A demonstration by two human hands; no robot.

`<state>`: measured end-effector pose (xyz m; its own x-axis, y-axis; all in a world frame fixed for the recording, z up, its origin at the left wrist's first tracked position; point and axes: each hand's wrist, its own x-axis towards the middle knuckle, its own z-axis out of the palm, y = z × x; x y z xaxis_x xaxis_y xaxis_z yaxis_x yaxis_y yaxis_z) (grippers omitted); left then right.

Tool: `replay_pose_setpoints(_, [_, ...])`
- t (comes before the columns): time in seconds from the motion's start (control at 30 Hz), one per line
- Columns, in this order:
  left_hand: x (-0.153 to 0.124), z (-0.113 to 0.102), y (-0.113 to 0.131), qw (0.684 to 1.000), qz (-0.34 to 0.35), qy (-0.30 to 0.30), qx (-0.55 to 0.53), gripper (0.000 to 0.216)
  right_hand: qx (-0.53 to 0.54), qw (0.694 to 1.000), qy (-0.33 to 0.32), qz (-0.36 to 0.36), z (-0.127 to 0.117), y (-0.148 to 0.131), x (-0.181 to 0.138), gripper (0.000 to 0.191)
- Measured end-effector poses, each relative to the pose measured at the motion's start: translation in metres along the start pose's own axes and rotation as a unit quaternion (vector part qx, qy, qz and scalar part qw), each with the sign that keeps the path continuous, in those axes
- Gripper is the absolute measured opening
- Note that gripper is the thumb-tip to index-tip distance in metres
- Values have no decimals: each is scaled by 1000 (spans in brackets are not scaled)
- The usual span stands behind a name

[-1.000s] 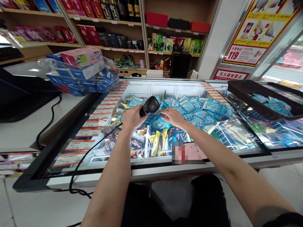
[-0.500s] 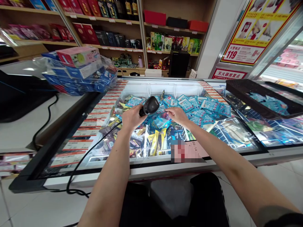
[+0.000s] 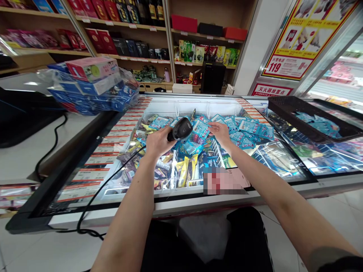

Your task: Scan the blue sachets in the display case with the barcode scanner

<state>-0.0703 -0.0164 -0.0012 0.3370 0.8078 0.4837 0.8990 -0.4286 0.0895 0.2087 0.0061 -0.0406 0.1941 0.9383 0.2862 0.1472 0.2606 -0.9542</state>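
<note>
My left hand (image 3: 159, 142) is wrapped around the handle of a black barcode scanner (image 3: 182, 129), its cable trailing down to the left. Just right of the scanner's head, my right hand (image 3: 220, 133) pinches the edge of a flat blue packet (image 3: 201, 128) whose printed face is turned up. Both hands are over the glass-topped chest freezer (image 3: 167, 204). Many similar blue packets (image 3: 249, 126) lie spread around and to the right of my right hand. Yellow ice-cream wrappers (image 3: 187, 170) show in the freezer below the scanner.
A pink phone-like item (image 3: 236, 177) lies at the freezer's front edge, partly pixelated. On the right stands a dark brown basket (image 3: 295, 120) with more blue packets. Plastic-wrapped boxes (image 3: 93, 87) are stacked at the left. Stocked shelves (image 3: 127, 24) line the back.
My right hand has shifted slightly right and up, and a blue packet now shows face up in its fingers beside the scanner. My left hand holds the scanner nearly still.
</note>
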Motion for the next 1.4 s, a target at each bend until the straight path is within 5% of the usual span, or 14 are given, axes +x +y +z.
replay_pose_setpoints(0.23, [-1,-1,6,999,49,-14,-1,33,8,999,37,-17,-4,1,3,30])
replay_pose_setpoints(1.07, [0,0,10,999,24,-45,9,35,0,999,51,-2,-8,-1,4,33])
replay_pose_setpoints(1.4, [1,-5,3,995,-98,21,17,37,-159,980,107,-49,-42,6,18,24])
